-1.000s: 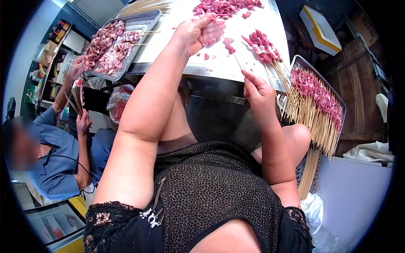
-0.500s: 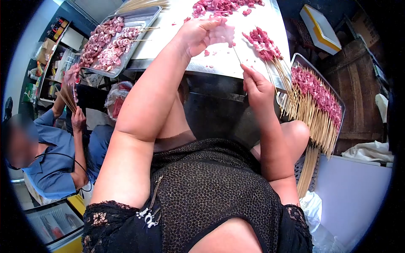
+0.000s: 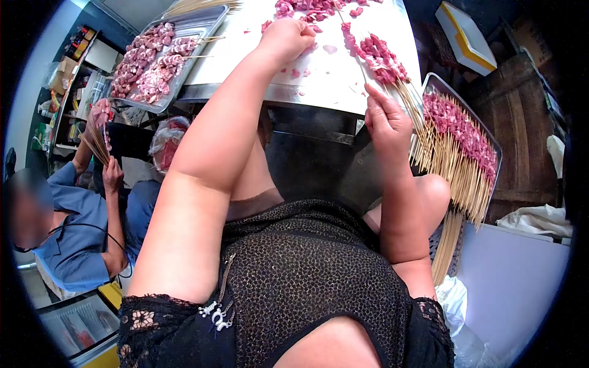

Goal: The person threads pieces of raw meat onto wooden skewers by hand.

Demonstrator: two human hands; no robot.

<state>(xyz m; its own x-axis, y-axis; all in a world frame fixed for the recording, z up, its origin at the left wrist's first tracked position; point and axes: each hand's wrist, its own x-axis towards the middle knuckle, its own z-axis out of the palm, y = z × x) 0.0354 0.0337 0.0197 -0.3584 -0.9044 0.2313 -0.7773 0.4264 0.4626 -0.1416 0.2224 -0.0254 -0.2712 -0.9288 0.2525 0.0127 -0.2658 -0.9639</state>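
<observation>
My right hand is closed on the lower end of a bamboo skewer at the near edge of the white table. Red meat pieces are threaded near the skewer's upper end. Just right of it lies a bunch of meat skewers, sticks pointing toward me. Above the table, my left hand has its fingers curled closed beside loose bits of meat. Whatever is between those fingers is hidden. Beyond it lies a heap of cut meat.
At right, a metal tray holds many meat skewers. Another tray with meat stands at the table's left end. A person in a blue shirt sits at left holding sticks and meat. A white-and-yellow box stands back right.
My left hand has moved left, away from the skewer, and its fingers have curled closed. My right hand has shifted right with the skewer, closer to the bunch of skewers.
</observation>
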